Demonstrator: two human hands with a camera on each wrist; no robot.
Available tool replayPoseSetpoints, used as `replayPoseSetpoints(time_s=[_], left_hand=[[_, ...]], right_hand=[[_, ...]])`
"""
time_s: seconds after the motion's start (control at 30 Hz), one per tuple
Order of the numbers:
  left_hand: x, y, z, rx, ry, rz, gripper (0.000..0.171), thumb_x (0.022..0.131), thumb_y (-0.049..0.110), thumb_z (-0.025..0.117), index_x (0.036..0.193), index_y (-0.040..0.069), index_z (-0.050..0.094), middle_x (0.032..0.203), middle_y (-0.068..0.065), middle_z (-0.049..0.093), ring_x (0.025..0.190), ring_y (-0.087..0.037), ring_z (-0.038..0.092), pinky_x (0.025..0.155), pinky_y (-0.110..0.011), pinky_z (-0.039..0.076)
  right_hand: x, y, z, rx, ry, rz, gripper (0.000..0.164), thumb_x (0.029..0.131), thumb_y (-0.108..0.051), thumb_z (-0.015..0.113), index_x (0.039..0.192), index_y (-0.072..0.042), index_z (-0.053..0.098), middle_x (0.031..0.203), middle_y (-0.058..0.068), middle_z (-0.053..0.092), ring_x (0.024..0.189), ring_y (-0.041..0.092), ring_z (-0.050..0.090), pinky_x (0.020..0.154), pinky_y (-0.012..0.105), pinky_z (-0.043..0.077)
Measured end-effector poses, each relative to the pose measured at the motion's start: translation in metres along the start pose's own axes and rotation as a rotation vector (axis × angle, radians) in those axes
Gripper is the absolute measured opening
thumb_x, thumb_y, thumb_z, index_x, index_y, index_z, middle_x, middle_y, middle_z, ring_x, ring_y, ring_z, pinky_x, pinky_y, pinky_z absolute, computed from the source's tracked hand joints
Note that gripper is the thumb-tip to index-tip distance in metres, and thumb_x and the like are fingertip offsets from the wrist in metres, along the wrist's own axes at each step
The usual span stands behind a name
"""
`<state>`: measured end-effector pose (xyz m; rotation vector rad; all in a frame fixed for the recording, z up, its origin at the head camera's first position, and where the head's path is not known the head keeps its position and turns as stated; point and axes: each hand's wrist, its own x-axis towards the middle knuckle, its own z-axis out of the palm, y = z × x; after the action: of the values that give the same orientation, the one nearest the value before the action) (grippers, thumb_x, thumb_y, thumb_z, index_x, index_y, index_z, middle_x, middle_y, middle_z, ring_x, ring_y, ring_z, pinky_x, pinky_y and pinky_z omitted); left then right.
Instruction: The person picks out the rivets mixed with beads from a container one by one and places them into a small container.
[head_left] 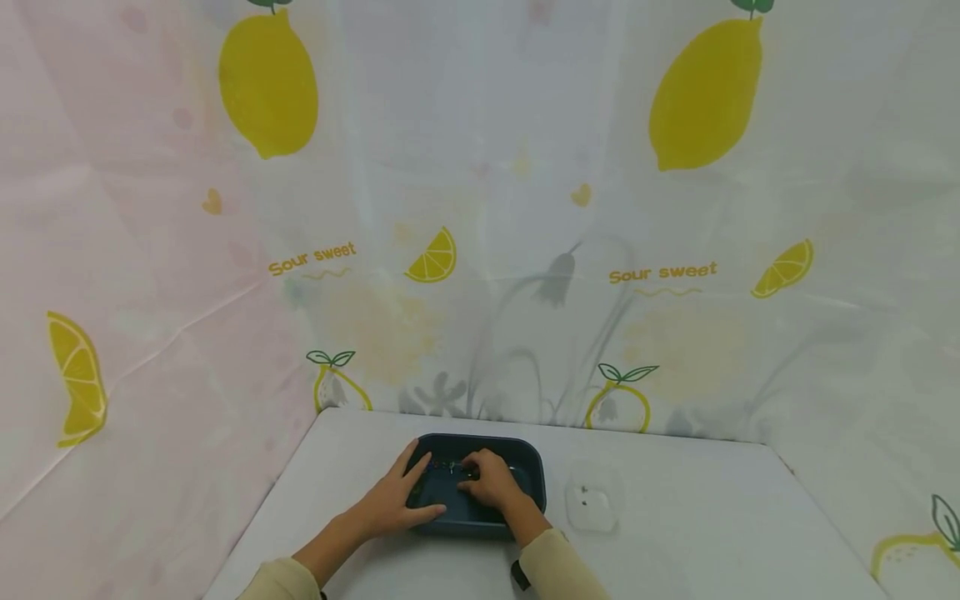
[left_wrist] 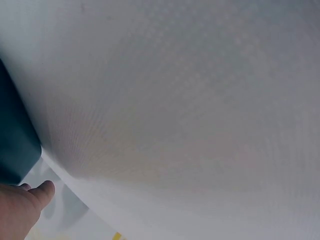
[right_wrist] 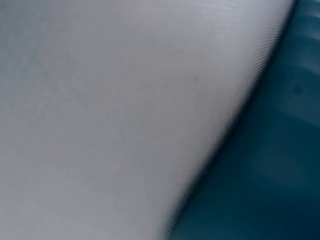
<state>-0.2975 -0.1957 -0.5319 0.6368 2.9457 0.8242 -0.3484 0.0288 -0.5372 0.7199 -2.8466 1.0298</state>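
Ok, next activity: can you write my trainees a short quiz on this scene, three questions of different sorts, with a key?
1. Short answer: In the head view, what lies on the white table just right of the dark blue tray?
2. True or false: The left hand is at the tray's left end, while the right hand reaches inside it.
3. Multiple choice: Which words are printed on the lemon-patterned backdrop?
A) Fresh juice
B) Sour sweet
C) Summer time

Key: 1. A clear plastic container with small dark bits; 2. True; 3. B
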Motion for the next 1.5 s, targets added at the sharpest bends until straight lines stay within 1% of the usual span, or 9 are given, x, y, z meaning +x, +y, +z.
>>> replayPoseSetpoints(time_s=[0.17, 0.33, 0.53, 0.8, 1.03, 1.17, 1.27, 1.4, 1.5], left_hand=[[-0.0002, 0.0012, -0.0007, -0.007, 0.007, 0.014, 0.096, 0.085, 0.066, 0.062, 0.155, 0.008, 0.032, 0.164, -0.023, 0.009, 0.138, -0.046, 0.04, 0.103, -0.061, 0.042], [-0.0001, 0.0023, -0.0006, -0.003, 0.008, 0.027, 0.096, 0.086, 0.067, 0.062, 0.155, 0.008, 0.032, 0.164, -0.023, 0.009, 0.137, -0.045, 0.042, 0.102, -0.06, 0.043], [-0.0014, 0.0027, -0.0012, -0.001, 0.003, 0.013, 0.096, 0.086, 0.066, 0.062, 0.155, 0.007, 0.031, 0.164, -0.023, 0.009, 0.138, -0.045, 0.041, 0.103, -0.06, 0.042], [-0.0005, 0.0026, -0.0004, -0.011, -0.001, 0.011, 0.096, 0.086, 0.067, 0.061, 0.155, 0.008, 0.032, 0.164, -0.023, 0.008, 0.139, -0.046, 0.039, 0.103, -0.061, 0.041], [-0.0004, 0.0006, 0.0, -0.008, 0.002, 0.005, 0.097, 0.085, 0.068, 0.061, 0.155, 0.008, 0.031, 0.165, -0.022, 0.008, 0.14, -0.045, 0.038, 0.105, -0.06, 0.041], [-0.0004, 0.0004, -0.0001, -0.007, 0.003, 0.006, 0.097, 0.085, 0.068, 0.061, 0.156, 0.009, 0.031, 0.165, -0.022, 0.008, 0.139, -0.045, 0.039, 0.104, -0.06, 0.041], [-0.0005, 0.0001, 0.0003, -0.008, 0.006, 0.009, 0.096, 0.085, 0.067, 0.061, 0.155, 0.009, 0.031, 0.165, -0.022, 0.008, 0.139, -0.044, 0.04, 0.103, -0.059, 0.042], [-0.0015, 0.0001, 0.0006, -0.011, 0.011, 0.009, 0.096, 0.085, 0.067, 0.062, 0.156, 0.009, 0.031, 0.165, -0.022, 0.008, 0.138, -0.044, 0.042, 0.102, -0.059, 0.043], [-0.0024, 0.0009, 0.0, -0.015, 0.011, 0.001, 0.097, 0.085, 0.067, 0.063, 0.156, 0.01, 0.03, 0.165, -0.021, 0.008, 0.137, -0.045, 0.042, 0.102, -0.06, 0.043]], right_hand=[[-0.0003, 0.0006, -0.0001, -0.01, -0.004, -0.002, 0.028, 0.08, -0.015, 0.083, 0.104, -0.005, 0.073, 0.094, 0.004, 0.062, 0.082, 0.017, 0.061, 0.074, 0.031, 0.052], [-0.0004, 0.0024, 0.0006, -0.015, 0.002, 0.01, 0.027, 0.079, -0.016, 0.083, 0.102, -0.005, 0.074, 0.096, 0.004, 0.062, 0.083, 0.018, 0.062, 0.075, 0.032, 0.053], [0.0001, 0.0034, 0.0018, 0.02, -0.018, 0.01, 0.025, 0.08, -0.015, 0.082, 0.101, -0.005, 0.074, 0.097, 0.005, 0.062, 0.086, 0.02, 0.065, 0.076, 0.031, 0.055], [0.0, 0.0041, 0.0022, 0.007, -0.012, 0.006, 0.022, 0.08, -0.015, 0.083, 0.098, -0.006, 0.075, 0.096, 0.004, 0.062, 0.086, 0.019, 0.064, 0.076, 0.031, 0.054], [0.0, 0.0014, 0.0011, -0.002, -0.04, 0.014, 0.019, 0.081, -0.018, 0.082, 0.095, -0.007, 0.075, 0.09, 0.002, 0.061, 0.082, 0.016, 0.061, 0.074, 0.031, 0.053], [-0.0009, 0.0004, -0.0001, 0.004, -0.052, 0.019, 0.015, 0.082, -0.013, 0.08, 0.094, -0.006, 0.075, 0.089, 0.002, 0.061, 0.081, 0.016, 0.061, 0.073, 0.03, 0.053], [-0.0014, 0.0, -0.0004, 0.029, -0.058, 0.027, 0.011, 0.083, -0.009, 0.078, 0.093, -0.005, 0.075, 0.087, 0.003, 0.065, 0.079, 0.015, 0.063, 0.072, 0.03, 0.053], [-0.0011, 0.0007, 0.0005, 0.051, -0.054, 0.028, 0.008, 0.084, -0.006, 0.076, 0.091, -0.005, 0.074, 0.082, 0.002, 0.069, 0.074, 0.011, 0.062, 0.067, 0.028, 0.052], [-0.0008, 0.0013, 0.0011, 0.06, -0.053, 0.028, 0.006, 0.084, -0.005, 0.076, 0.09, -0.005, 0.074, 0.08, 0.001, 0.069, 0.072, 0.009, 0.061, 0.065, 0.026, 0.051]])
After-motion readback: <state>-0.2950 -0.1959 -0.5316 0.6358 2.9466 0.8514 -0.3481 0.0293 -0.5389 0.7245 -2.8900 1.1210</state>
